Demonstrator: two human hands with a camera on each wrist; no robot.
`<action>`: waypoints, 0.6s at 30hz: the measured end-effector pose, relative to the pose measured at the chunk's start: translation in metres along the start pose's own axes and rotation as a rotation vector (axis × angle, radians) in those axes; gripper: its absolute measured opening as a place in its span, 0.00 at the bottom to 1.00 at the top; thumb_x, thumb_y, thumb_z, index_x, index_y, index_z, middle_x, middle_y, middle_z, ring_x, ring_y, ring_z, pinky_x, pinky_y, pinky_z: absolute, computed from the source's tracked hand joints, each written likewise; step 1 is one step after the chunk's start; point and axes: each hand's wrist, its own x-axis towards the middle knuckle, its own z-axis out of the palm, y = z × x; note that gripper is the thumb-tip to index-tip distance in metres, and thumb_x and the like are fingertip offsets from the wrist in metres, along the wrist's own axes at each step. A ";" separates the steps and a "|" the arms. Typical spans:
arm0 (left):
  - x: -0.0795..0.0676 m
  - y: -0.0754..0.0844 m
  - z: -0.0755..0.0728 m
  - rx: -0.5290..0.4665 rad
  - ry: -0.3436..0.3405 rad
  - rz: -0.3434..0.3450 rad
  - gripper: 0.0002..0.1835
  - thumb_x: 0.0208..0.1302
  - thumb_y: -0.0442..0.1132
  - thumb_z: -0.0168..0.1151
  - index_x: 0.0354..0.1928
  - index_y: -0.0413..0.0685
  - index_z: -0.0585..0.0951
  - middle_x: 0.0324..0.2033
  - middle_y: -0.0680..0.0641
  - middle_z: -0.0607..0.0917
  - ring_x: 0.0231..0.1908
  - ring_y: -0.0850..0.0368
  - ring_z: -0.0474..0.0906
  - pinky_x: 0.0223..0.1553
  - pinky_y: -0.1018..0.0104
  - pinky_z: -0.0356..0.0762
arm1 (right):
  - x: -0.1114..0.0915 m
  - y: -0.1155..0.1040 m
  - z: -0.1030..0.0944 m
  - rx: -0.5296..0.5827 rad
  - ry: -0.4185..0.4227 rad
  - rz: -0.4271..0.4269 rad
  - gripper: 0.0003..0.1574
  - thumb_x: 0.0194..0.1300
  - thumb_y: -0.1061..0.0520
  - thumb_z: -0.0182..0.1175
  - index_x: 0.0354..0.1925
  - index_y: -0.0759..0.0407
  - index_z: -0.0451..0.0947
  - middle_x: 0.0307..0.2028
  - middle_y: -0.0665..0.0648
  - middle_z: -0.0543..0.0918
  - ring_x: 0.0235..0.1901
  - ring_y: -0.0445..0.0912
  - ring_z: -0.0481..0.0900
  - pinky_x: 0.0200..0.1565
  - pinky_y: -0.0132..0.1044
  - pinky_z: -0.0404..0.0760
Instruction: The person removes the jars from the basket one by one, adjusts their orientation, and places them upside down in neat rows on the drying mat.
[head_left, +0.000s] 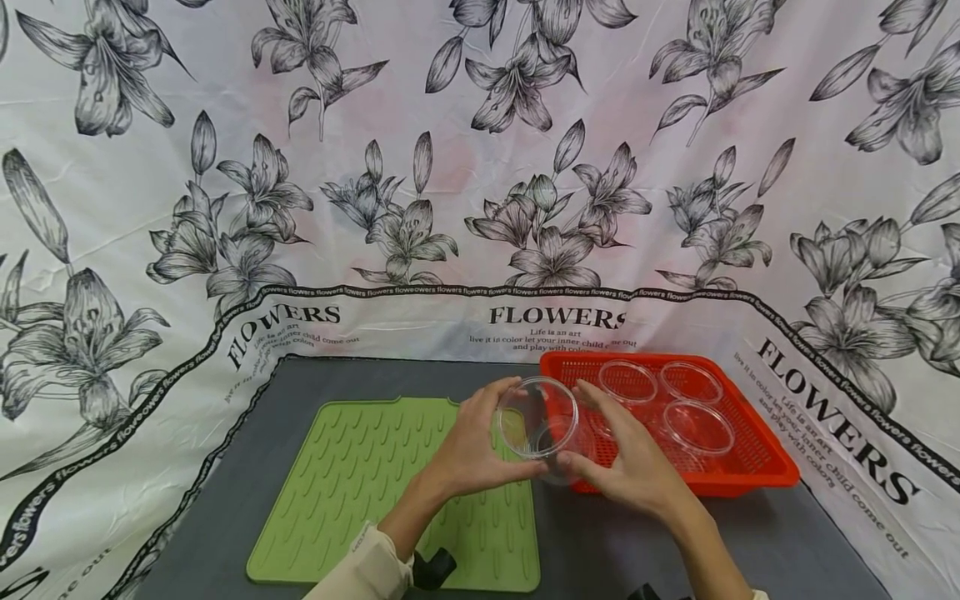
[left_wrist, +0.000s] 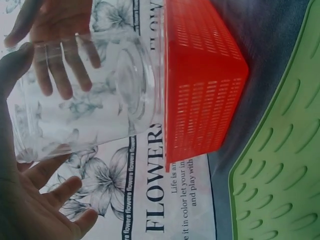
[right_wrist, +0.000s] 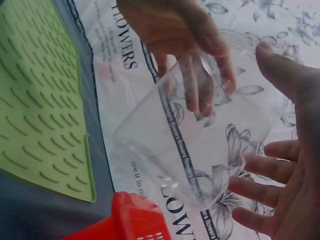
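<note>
A clear, see-through plastic cup [head_left: 538, 427] is held up between both hands, its round mouth tilted toward the head camera. My left hand [head_left: 471, 446] grips its left side, with the thumb low at the rim and the fingers behind the wall. On the opposite side, my right hand [head_left: 637, 462] holds it between thumb and fingers. In the left wrist view the cup [left_wrist: 100, 100] looks empty, with a ringed base. Several similar clear cups [head_left: 699, 427] stand mouth up in a red basket [head_left: 750, 483] just beyond the right hand.
A green ridged mat [head_left: 390, 492] lies on the grey table [head_left: 600, 550], left of the basket and partly under the left forearm. A white flower-printed cloth [head_left: 420, 325] hangs behind the table and along both sides.
</note>
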 end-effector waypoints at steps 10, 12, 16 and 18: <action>-0.005 0.000 -0.004 -0.130 0.065 -0.054 0.55 0.41 0.59 0.78 0.71 0.70 0.56 0.61 0.64 0.74 0.67 0.57 0.63 0.64 0.38 0.61 | -0.006 0.011 0.011 0.031 0.047 0.074 0.55 0.57 0.41 0.68 0.73 0.31 0.48 0.71 0.54 0.61 0.66 0.55 0.66 0.57 0.72 0.67; -0.006 0.001 -0.005 -0.176 0.082 -0.057 0.55 0.42 0.57 0.78 0.71 0.70 0.55 0.61 0.60 0.75 0.67 0.57 0.62 0.64 0.37 0.61 | -0.007 0.012 0.014 0.055 0.048 0.086 0.54 0.58 0.43 0.67 0.73 0.31 0.47 0.71 0.55 0.59 0.66 0.56 0.66 0.57 0.71 0.68; -0.009 0.002 -0.005 -0.244 0.108 -0.041 0.54 0.44 0.56 0.77 0.72 0.68 0.55 0.62 0.54 0.75 0.67 0.58 0.63 0.64 0.36 0.60 | -0.009 0.016 0.020 0.121 0.040 0.123 0.52 0.61 0.45 0.65 0.73 0.29 0.46 0.72 0.56 0.58 0.67 0.59 0.65 0.58 0.72 0.66; -0.009 0.002 -0.006 -0.284 0.119 -0.026 0.54 0.45 0.56 0.77 0.72 0.66 0.54 0.63 0.53 0.75 0.67 0.58 0.64 0.65 0.36 0.59 | -0.010 0.018 0.023 0.177 0.033 0.133 0.51 0.63 0.47 0.63 0.73 0.28 0.44 0.72 0.57 0.61 0.67 0.60 0.65 0.58 0.74 0.64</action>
